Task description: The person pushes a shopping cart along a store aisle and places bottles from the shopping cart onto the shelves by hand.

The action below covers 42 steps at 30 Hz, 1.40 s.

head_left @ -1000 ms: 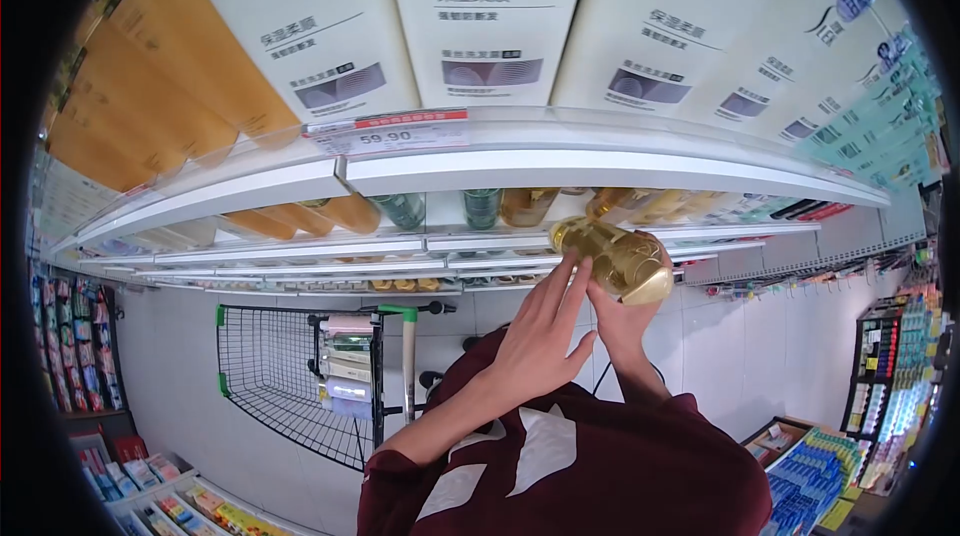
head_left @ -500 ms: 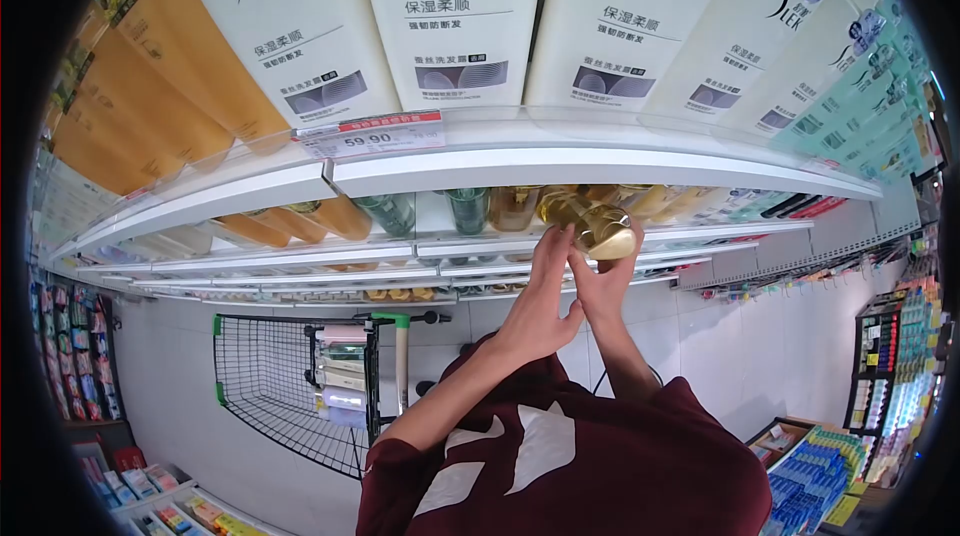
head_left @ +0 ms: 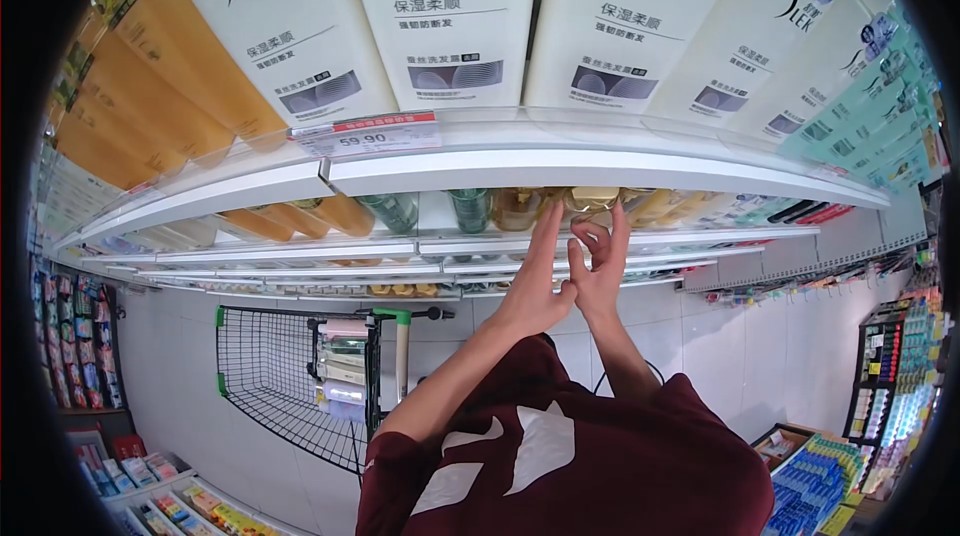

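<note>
A clear golden bottle with a gold cap (head_left: 592, 198) stands in the row on the shelf below the large shampoo bottles. My left hand (head_left: 540, 288) reaches up with straight fingers, its tips at the bottle's left side. On the other side is my right hand (head_left: 602, 271), one finger stretched along the bottle's right edge and other fingers bent below it. Neither hand is wrapped round the bottle; whether the fingertips press on it is hard to see. An amber bottle (head_left: 516, 208) is just left of my left fingertips, and a green bottle (head_left: 468, 210) is beyond it.
Large white shampoo bottles (head_left: 440, 36) fill the upper shelf, above a price tag (head_left: 365, 139) on the white shelf edge (head_left: 480, 174). A shopping cart (head_left: 275, 361) holding several bottles stands on the floor at left. Display racks (head_left: 880, 366) stand at right.
The golden bottle has gone from tilted in both hands to standing on the shelf, farther up and slightly left. My fingers have straightened and loosened around it.
</note>
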Available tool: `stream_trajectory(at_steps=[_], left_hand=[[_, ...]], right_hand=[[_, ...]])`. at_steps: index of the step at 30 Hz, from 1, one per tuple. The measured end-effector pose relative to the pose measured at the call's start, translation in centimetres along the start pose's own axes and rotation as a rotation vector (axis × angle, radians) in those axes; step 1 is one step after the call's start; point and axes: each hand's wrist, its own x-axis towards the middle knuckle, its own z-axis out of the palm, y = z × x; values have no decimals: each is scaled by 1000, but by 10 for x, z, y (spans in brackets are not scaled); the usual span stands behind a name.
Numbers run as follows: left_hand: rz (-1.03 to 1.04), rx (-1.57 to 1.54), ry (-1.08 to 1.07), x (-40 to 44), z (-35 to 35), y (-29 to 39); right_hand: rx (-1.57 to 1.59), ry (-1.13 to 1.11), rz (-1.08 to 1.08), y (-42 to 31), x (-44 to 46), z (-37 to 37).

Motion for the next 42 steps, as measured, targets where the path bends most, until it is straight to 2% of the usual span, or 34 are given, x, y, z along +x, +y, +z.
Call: stream_trajectory(at_steps=[18, 27, 33, 36, 38, 42], left_hand=[[-67, 16, 61, 11, -1, 1], [0, 139, 78, 7, 1, -4], [-71, 109, 92, 3, -7, -8], [-91, -20, 95, -15, -19, -13], [-35, 118, 208, -43, -34, -16], [-274, 113, 464, -137, -79, -34]], right_hand=[[-164, 0, 10, -9, 13, 1], [-176, -4, -1, -9, 13, 4], [-184, -12, -12, -8, 12, 4], [-198, 14, -18, -9, 13, 5], [-183, 0, -15, -10, 11, 0], [-116, 10, -83, -2, -2, -7]])
